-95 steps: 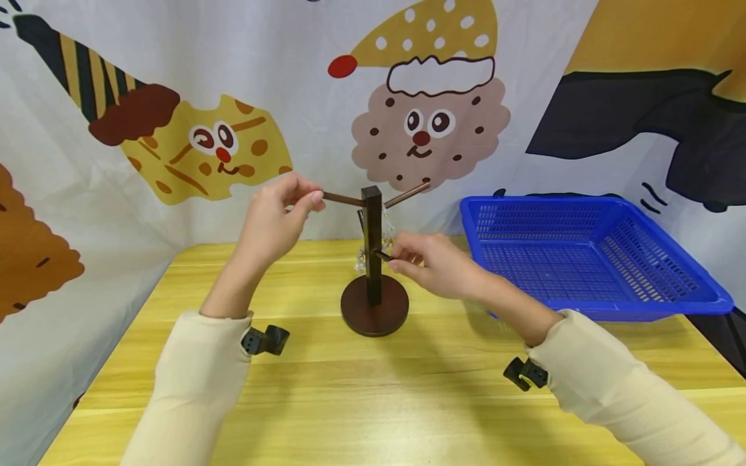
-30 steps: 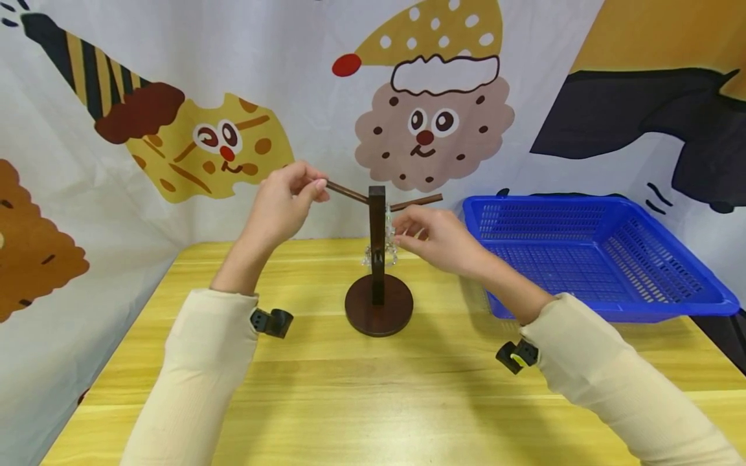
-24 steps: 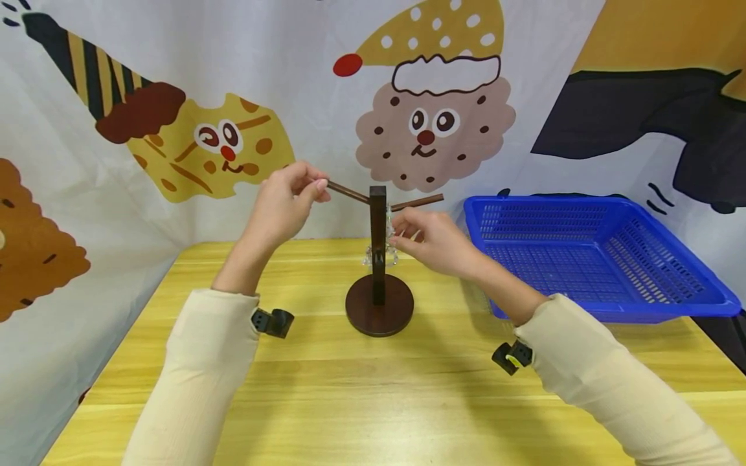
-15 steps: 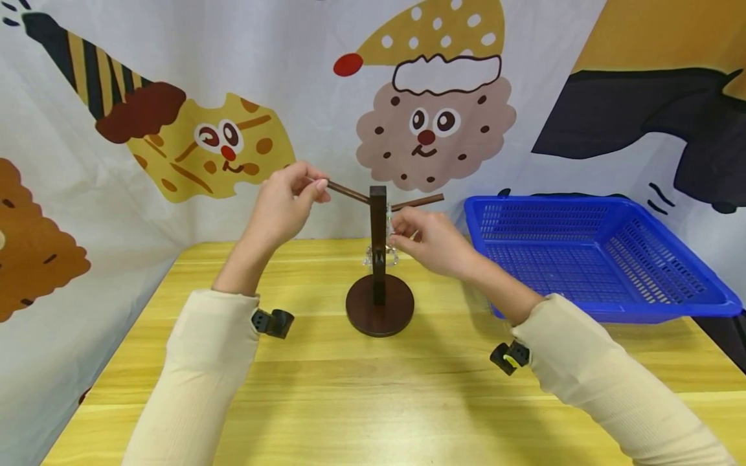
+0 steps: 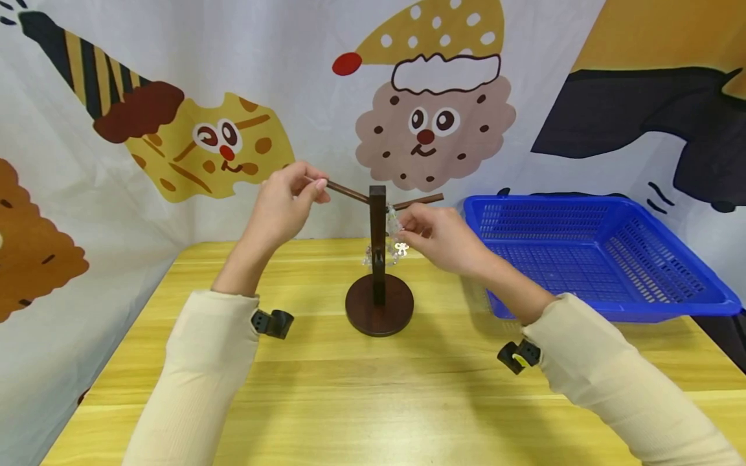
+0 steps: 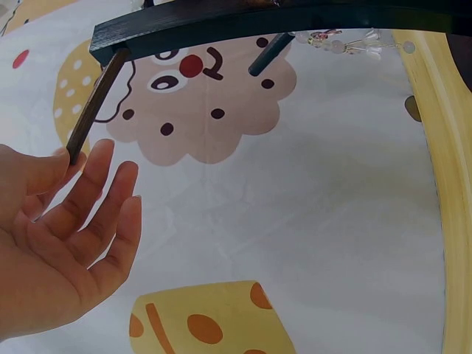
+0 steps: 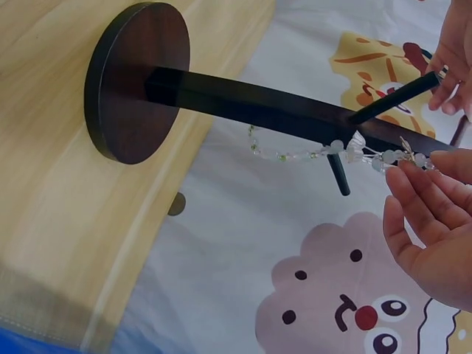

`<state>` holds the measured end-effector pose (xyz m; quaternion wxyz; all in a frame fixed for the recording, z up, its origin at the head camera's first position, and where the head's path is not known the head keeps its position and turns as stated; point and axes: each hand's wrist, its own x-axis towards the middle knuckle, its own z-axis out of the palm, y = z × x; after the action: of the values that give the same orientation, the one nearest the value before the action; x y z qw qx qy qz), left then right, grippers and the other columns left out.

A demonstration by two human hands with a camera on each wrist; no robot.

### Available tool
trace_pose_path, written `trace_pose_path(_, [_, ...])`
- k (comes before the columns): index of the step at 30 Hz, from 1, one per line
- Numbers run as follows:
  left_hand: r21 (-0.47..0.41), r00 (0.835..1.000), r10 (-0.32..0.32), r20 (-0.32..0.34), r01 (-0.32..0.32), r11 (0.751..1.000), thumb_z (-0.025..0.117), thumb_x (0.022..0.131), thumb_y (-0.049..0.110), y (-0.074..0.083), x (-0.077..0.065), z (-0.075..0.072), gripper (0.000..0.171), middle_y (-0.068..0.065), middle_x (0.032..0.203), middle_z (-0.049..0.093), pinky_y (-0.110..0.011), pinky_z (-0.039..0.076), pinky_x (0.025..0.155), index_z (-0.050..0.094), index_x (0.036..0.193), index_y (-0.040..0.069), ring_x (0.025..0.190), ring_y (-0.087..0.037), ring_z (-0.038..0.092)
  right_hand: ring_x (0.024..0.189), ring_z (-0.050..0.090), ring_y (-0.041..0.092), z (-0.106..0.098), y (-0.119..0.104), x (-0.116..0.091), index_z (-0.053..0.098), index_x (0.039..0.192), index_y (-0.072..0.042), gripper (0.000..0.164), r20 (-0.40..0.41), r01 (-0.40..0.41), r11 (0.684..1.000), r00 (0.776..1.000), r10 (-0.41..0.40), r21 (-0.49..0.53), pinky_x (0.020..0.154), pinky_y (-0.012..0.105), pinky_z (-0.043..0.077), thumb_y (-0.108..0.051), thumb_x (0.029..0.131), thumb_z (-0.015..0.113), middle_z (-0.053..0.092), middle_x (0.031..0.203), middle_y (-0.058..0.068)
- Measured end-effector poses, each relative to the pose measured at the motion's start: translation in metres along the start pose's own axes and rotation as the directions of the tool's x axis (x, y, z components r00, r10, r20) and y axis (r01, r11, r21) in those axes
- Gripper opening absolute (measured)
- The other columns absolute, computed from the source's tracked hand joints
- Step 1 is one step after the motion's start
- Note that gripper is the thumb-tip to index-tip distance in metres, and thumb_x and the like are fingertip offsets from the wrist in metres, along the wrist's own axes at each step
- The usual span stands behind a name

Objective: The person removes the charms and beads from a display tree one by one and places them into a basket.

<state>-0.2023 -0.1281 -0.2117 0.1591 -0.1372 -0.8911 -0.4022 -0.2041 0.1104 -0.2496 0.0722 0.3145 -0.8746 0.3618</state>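
Note:
A dark wooden stand (image 5: 377, 223) with a round base and several pegs is upright on the table. My left hand (image 5: 285, 207) pinches the end of its upper left peg (image 5: 348, 191) between thumb and forefinger, the other fingers loosely spread in the left wrist view. Just right of the post, my right hand (image 5: 445, 239) pinches a string of clear and pale beads, a beaded bracelet (image 7: 383, 159), by thumb and fingertips. A small white charm (image 5: 401, 248) dangles below those fingers. Other beads with green bits (image 7: 282, 156) hang lower along the post.
A blue perforated plastic basket (image 5: 594, 259) stands at the right on the wood-grain table (image 5: 326, 401). Behind it all hangs a white cloth (image 5: 315, 110) with cartoon prints. The upper right peg (image 5: 428, 200) sticks out just above my right hand.
The stand has turned, its pegs pointing differently. My right hand let go of the lower peg, moved up to the beads and now pulls them slightly right; the white charm came into view.

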Motion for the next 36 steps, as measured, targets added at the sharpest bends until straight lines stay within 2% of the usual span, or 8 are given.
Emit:
trace_pose_path(7, [-0.001,1.0,-0.01,0.005,0.01,1.0,0.049,0.095,0.018,0.001,0.0,0.0,0.02,-0.013,0.086,0.067,-0.032,0.032,0.061,0.06,0.103,0.003,0.078,-0.024,0.054,0.071,0.055,0.016,-0.007,0.003,-0.002,0.062,0.092,-0.002,0.006,-0.021,0.011,1.0,1.0,-0.011,-0.028,0.065,0.031,0.044,-0.003,0.087,0.061,0.063,0.079,0.005])
trace_pose_path(22, [-0.002,1.0,-0.022,0.012,0.022,1.0,0.048,0.096,0.019,0.0,0.0,0.0,0.021,-0.014,0.087,0.067,-0.033,0.032,0.062,0.059,0.103,0.003,0.081,-0.025,0.055,0.074,0.059,0.019,-0.023,0.007,-0.01,0.062,0.092,-0.001,0.006,-0.032,-0.042,0.999,0.999,0.041,-0.031,0.069,0.034,0.045,-0.004,0.088,0.059,0.065,0.08,0.008])
trace_pose_path(36, [0.007,1.0,-0.017,0.011,0.017,1.0,0.048,0.096,0.019,0.0,0.0,0.0,0.021,-0.015,0.087,0.067,-0.033,0.031,0.059,0.059,0.103,0.003,0.076,-0.024,0.052,0.071,0.058,0.017,-0.041,0.01,-0.016,0.063,0.09,-0.001,0.006,-0.077,-0.049,0.997,0.996,0.044,-0.057,0.066,0.03,0.045,-0.005,0.088,0.058,0.064,0.078,0.008])
